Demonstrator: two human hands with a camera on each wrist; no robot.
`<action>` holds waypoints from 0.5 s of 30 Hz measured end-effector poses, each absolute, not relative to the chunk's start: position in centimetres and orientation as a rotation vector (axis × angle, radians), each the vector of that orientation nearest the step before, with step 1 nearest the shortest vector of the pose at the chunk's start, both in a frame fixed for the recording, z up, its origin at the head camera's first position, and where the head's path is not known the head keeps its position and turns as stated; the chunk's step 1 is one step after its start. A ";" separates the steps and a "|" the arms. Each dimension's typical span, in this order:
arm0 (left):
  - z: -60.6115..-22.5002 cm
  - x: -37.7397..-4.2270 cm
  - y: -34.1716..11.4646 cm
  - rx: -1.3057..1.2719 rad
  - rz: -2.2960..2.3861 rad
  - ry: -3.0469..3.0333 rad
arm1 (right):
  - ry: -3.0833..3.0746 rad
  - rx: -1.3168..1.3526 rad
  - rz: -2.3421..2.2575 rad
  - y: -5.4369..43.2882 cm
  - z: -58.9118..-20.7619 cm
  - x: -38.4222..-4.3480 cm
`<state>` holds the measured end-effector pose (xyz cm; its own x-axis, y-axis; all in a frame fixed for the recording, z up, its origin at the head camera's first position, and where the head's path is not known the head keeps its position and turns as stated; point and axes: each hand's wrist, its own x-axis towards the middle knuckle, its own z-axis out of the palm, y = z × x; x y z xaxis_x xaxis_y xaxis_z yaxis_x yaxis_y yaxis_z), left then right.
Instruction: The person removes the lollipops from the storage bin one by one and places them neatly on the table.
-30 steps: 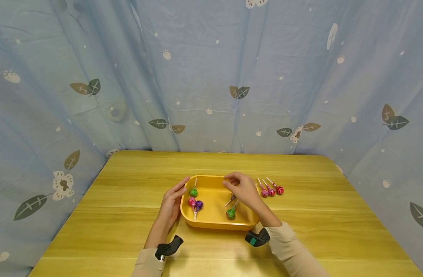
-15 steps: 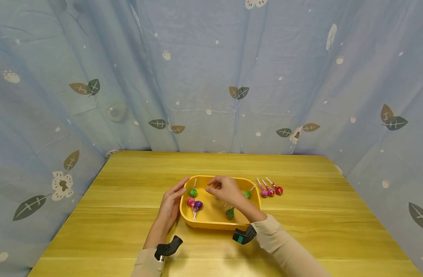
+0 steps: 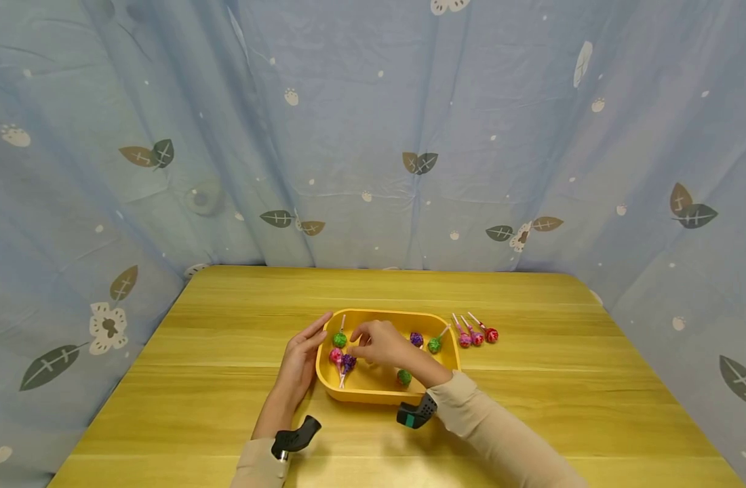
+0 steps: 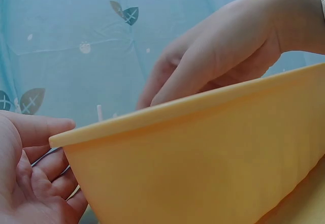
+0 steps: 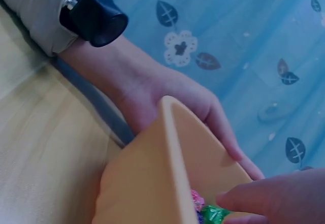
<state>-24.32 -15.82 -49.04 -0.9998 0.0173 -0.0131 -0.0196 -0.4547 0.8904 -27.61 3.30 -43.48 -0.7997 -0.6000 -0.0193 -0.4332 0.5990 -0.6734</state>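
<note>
In the head view, a yellow tray (image 3: 379, 397) with raised walls holds several wrapped lollipops. My left hand (image 3: 298, 362) rests against its left wall with fingers extended. Inside at the left lie a green lollipop (image 3: 339, 339), a pink one (image 3: 336, 355) and a purple one (image 3: 348, 362). Over them is my right hand (image 3: 382, 344), thumb and fingers apart, nothing visible between them; its fingertips are nearest the purple lollipop. Another purple lollipop (image 3: 416, 339) and green lollipops (image 3: 434, 346) lie toward the right. In the right wrist view, a green wrapper (image 5: 216, 215) shows below my right fingers.
Several pink and red lollipops (image 3: 477, 337) lie in a row on the wooden table (image 3: 562, 407), right of the tray. A blue patterned curtain (image 3: 373, 135) hangs behind the table. A black camera (image 3: 417, 411) sits on my right wrist.
My right hand has moved left and nearer across the tray, from its right back part to above the left lollipops. Lollipops on the right are uncovered. The left hand has stayed put.
</note>
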 end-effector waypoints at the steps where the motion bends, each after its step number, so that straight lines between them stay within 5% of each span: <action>1: -49.0 -24.3 -15.8 0.002 2.661 1.624 | 2.580 -0.857 -0.979 3.2 -43.5 -27.6; 15: -49.0 -24.4 -15.8 0.001 2.668 1.612 | 2.600 -0.893 -0.845 1.9 -44.2 -27.3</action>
<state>-24.37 -15.76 -48.95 -0.9997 0.0211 -0.0123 -0.0207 -0.4649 0.8851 -27.26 1.91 -44.17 -0.7753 -0.6289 -0.0578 -0.4746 0.6406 -0.6036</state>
